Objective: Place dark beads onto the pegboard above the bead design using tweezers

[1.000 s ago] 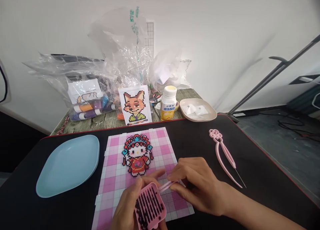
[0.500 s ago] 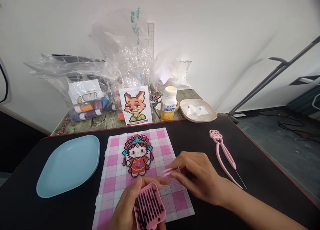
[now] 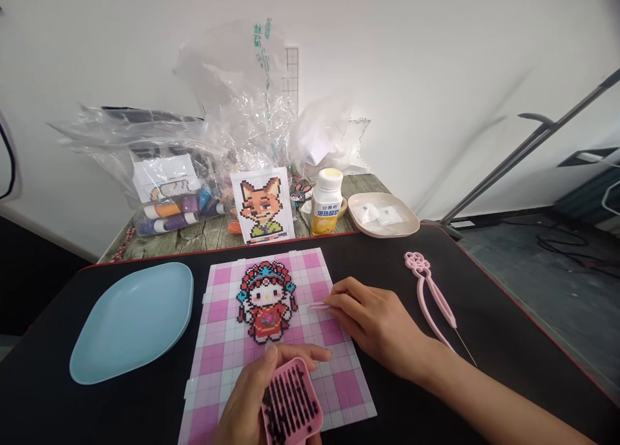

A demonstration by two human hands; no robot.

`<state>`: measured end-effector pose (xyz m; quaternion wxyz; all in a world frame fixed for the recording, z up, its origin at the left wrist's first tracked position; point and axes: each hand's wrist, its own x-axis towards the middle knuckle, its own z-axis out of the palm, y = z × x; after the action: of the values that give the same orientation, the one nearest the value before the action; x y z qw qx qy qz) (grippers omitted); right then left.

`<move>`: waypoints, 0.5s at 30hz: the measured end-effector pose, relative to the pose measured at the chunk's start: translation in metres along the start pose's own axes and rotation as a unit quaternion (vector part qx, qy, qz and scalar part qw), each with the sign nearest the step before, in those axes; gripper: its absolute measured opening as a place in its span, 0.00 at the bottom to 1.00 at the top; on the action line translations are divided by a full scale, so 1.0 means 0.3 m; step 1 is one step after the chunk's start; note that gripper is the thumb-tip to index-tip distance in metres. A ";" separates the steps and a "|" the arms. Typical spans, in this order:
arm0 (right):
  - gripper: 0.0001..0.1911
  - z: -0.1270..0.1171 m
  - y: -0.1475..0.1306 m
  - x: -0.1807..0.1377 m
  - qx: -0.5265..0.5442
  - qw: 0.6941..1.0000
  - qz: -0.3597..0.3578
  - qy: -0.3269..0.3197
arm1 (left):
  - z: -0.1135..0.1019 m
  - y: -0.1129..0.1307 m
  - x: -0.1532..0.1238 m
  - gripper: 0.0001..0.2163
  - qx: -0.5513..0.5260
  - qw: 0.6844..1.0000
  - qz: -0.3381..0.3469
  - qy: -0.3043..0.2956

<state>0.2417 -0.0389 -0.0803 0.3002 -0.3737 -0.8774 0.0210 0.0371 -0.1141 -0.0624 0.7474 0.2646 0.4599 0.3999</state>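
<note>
A pink-and-white checked pegboard (image 3: 227, 354) lies on the black mat, with a bead figure of a cat in a red costume (image 3: 266, 299) on its upper half. My left hand (image 3: 252, 400) grips a small pink slotted bead tray (image 3: 290, 405) with dark beads in it, above the board's lower edge. My right hand (image 3: 375, 325) rests on the board's right side, fingers pinched on a thin pink tweezer (image 3: 320, 307) whose tip points left toward the figure's right side.
A light blue dish (image 3: 130, 319) sits left of the board. Pink tweezers with a needle tip (image 3: 433, 300) lie to the right. Behind stand a fox pattern card (image 3: 262, 205), a yellow-capped bottle (image 3: 326, 201), a beige dish (image 3: 383, 214) and plastic bags of bead tubes (image 3: 169, 174).
My right hand has moved up and away from the bead tray, carrying the tweezer to the right side of the bead figure. My left hand keeps the tray in place.
</note>
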 end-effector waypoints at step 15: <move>0.09 -0.038 0.043 0.006 -0.026 0.999 0.015 0.015 | -0.027 -0.014 -0.002 0.17 -0.019 0.999 -0.023 0.023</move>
<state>0.2552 -0.0305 -0.0733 0.3033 -0.3944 -0.8674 -0.0026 0.0312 -0.1166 -0.0691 0.7507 0.2304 0.4748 0.3975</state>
